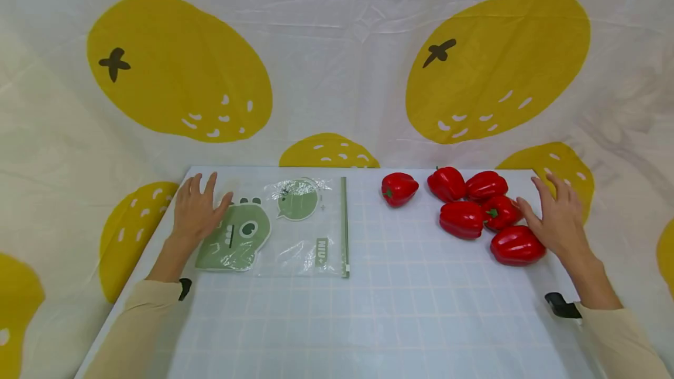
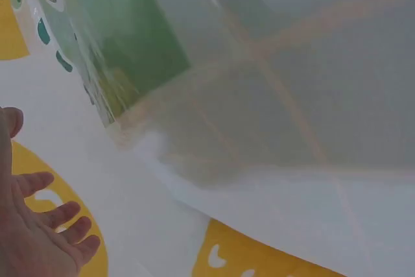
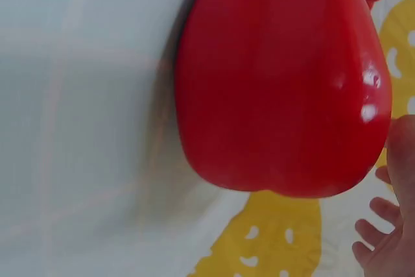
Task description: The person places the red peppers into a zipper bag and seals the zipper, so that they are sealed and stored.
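A clear zip bag (image 1: 295, 250) with a green cartoon monster print lies flat at the left of the table, its green zip strip (image 1: 344, 227) facing the middle. My left hand (image 1: 193, 209) is at the bag's left edge, fingers spread and holding nothing. At the right lie several red bell peppers (image 1: 460, 219), most of them grouped, and a single bell pepper (image 1: 399, 189) sits apart toward the middle. Beside the group my right hand (image 1: 560, 218) has its fingers apart, nearest to the front bell pepper (image 1: 518, 245). That pepper fills much of the right wrist view.
The table (image 1: 389, 320) has a pale checked cover. Behind and beside it hangs a white cloth (image 1: 337, 75) with large yellow fruit prints. Black straps (image 1: 563, 306) sit at both wrists, below light sleeves (image 1: 621, 332).
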`<state>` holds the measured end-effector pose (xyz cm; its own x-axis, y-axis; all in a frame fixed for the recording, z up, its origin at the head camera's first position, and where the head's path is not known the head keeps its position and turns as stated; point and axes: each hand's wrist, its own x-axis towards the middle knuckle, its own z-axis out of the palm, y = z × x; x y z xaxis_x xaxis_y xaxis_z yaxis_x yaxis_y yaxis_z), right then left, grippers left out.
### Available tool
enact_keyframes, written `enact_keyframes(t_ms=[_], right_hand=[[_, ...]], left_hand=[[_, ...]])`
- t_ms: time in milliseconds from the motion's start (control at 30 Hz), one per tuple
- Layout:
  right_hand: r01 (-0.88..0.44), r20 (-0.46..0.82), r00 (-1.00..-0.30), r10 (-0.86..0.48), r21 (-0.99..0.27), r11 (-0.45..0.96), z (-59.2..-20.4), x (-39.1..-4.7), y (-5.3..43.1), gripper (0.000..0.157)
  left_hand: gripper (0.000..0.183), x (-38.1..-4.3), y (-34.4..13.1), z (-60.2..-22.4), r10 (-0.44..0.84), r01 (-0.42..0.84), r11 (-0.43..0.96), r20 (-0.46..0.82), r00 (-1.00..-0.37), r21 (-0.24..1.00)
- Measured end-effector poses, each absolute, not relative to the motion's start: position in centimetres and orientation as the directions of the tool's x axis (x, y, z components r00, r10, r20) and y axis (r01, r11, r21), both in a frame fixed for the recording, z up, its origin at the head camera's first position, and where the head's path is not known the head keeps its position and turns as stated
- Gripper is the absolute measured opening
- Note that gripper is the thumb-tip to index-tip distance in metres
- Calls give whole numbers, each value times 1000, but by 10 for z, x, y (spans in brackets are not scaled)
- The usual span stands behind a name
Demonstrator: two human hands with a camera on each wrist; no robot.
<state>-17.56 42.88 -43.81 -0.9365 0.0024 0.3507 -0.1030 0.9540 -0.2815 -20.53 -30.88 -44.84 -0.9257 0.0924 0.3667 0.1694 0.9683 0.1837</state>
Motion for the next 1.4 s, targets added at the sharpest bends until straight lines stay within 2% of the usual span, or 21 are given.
enact_keyframes(t_ms=[100, 167, 267, 567, 1133, 1400], right_hand=[[-130, 420, -908, 12, -307, 943, -437, -174, 423, 59], [-151, 461, -887, 16, -323, 934, -435, -174, 417, 54], [-174, 495, -868, 19, -341, 924, -431, -172, 407, 49], [-214, 490, -871, 23, -421, 882, -431, -168, 385, 41], [-293, 506, -863, 12, -519, 803, -430, -166, 334, 44], [-313, 481, -877, -4, -563, 765, -433, -166, 316, 47]], left_hand=[[57, -207, -301, -448, 73, 187, 958, 441, -894, 220], [55, -207, -295, -447, 54, 179, 953, 446, -894, 244], [54, -207, -286, -445, 25, 157, 944, 412, -911, 291], [52, -202, -264, -445, 1, 142, 911, 344, -939, 386], [52, -200, -211, -442, 28, 200, 848, 335, -942, 491], [52, -198, -194, -443, 39, 215, 837, 338, -941, 503]])
